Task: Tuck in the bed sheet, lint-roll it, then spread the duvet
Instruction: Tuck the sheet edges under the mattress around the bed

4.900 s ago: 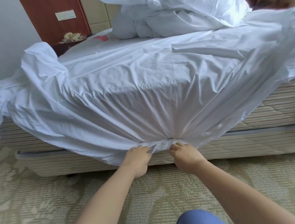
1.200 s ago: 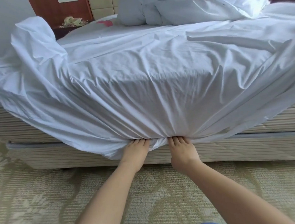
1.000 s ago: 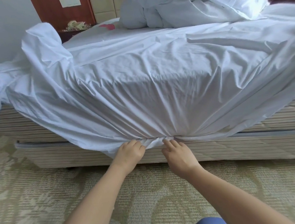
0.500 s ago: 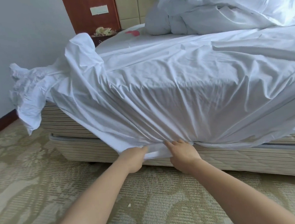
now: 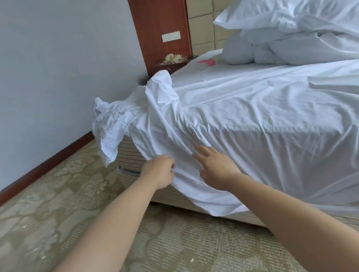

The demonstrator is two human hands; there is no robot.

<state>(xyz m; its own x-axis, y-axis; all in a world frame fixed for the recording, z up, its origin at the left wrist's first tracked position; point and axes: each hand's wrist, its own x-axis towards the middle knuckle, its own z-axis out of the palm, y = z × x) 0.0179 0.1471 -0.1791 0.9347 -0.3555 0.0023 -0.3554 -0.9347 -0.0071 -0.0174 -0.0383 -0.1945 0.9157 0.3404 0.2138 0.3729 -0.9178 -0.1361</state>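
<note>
Two hands work the white cotton bed sheet (image 5: 248,117), which drapes loose over the mattress foot. My left hand (image 5: 160,172) pinches its hanging hem at seven o'clock; my right hand (image 5: 214,167) lies flat on it, fingers apart. It looks light, limp and creasing easily, so I'd judge the bunched corner (image 5: 113,124) at ten o'clock the place to grip next.
</note>
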